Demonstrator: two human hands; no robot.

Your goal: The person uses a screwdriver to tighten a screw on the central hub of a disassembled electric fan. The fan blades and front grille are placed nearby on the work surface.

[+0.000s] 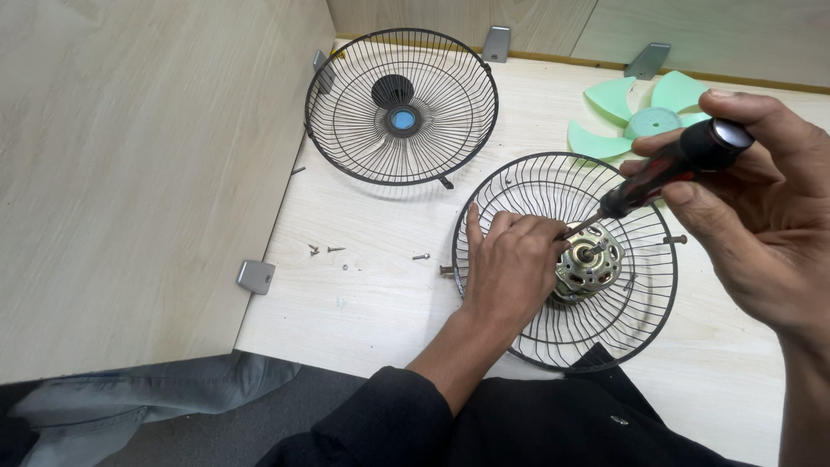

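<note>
Head view: left hand (512,270) lies loosely curled, fingers down on rear wire guard (644,298) w/ fan motor (590,268), near desk (372,294) front edge. Right hand (761,216) clenched round screwdriver (666,173), tip at motor. Green blade (605,108) & front guard (402,108) toward back edge.

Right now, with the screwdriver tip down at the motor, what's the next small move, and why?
Probably seat the tip squarely in the screw head before turning. The right hand holds the screwdriver at a slant, its tip meeting the motor by the left hand's fingertips. The left hand steadies the motor inside the rear guard. The screw itself is too small to see.
</note>
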